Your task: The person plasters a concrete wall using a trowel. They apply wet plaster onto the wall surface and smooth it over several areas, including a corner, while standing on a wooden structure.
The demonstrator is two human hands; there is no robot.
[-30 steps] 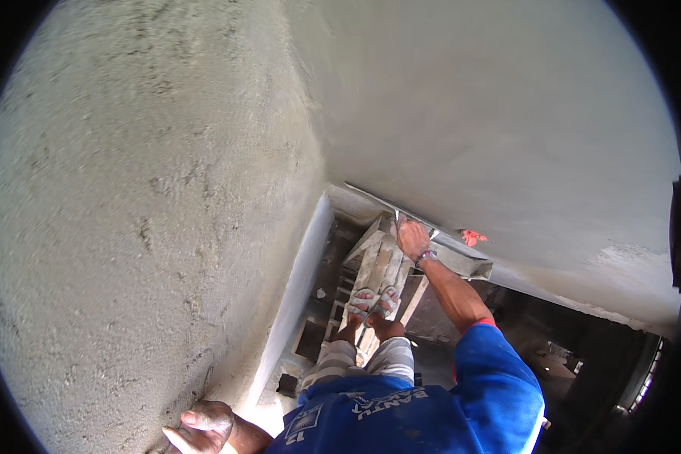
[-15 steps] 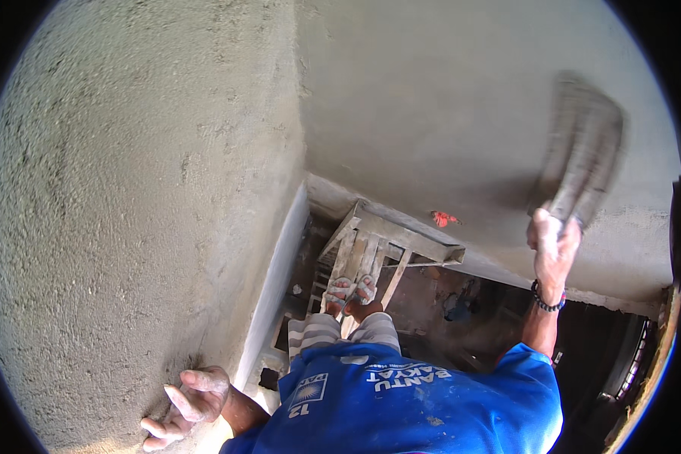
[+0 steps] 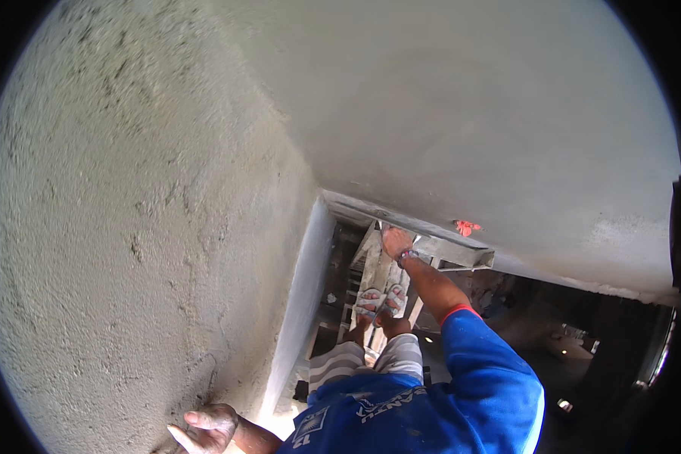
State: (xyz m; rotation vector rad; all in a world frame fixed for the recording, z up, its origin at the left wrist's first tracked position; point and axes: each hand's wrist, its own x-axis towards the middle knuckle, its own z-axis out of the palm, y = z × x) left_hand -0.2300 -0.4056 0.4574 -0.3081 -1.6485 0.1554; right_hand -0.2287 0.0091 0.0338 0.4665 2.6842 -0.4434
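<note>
Scaffold (image 3: 431, 246) under right hand (image 3: 395, 240)

The left wall (image 3: 121, 227) looked coarse, gritty, matt plaster, while the facing wall (image 3: 461, 113) was smooth, matt and pale grey. The scaffold planks (image 3: 382, 272) seemed rough, plaster-spattered wood; the blue shirt (image 3: 461, 393) was soft cloth.

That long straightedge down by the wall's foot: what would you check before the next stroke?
1. Right hand on the straightedge: ok, it grips one end.
2. Left hand braced on the rough wall: ok, fingers spread against it.
3. Both sandalled feet on the wooden trestle: ok, side by side.
4. Smooth wall evenly finished: cannot tell.
5. Trestle steady: cannot tell.
</note>
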